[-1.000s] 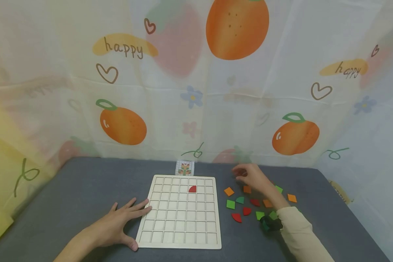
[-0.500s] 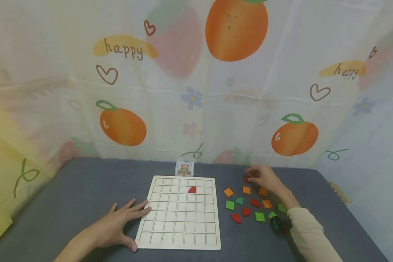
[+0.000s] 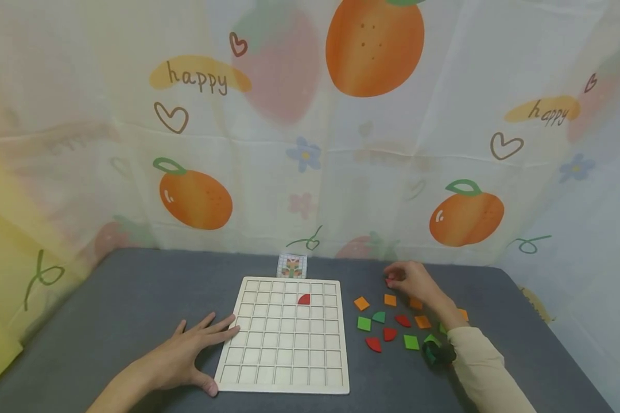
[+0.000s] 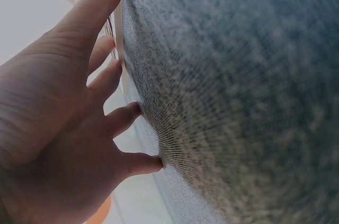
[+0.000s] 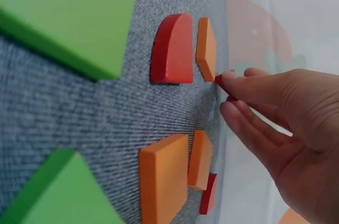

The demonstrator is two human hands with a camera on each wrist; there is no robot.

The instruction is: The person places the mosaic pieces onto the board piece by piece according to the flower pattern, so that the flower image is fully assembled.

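A cream grid board [image 3: 284, 358] lies on the dark table, with one red quarter-round tile [image 3: 304, 299] in a cell near its upper right. My left hand [image 3: 178, 354] rests at the board's left edge, fingers spread, thumb at the near corner; in the left wrist view two fingertips touch the cloth. Beyond the loose tiles, my right hand [image 3: 413, 283] pinches a red tile [image 5: 220, 80] between thumb and fingers, low at the table. Most of that tile is hidden by the fingers, so its full shape does not show.
Right of the board lie several loose tiles: orange squares [image 3: 361, 303], green squares [image 3: 364, 323], red quarter-rounds [image 3: 374, 344] and a dark green quarter-round [image 3: 379, 316]. A small pattern card [image 3: 292, 266] lies behind the board. A printed curtain [image 3: 361, 201] hangs along the table's back.
My right hand has moved right and lowered onto a red tile, which its fingers now pinch. The left hand and the board have stayed in place.
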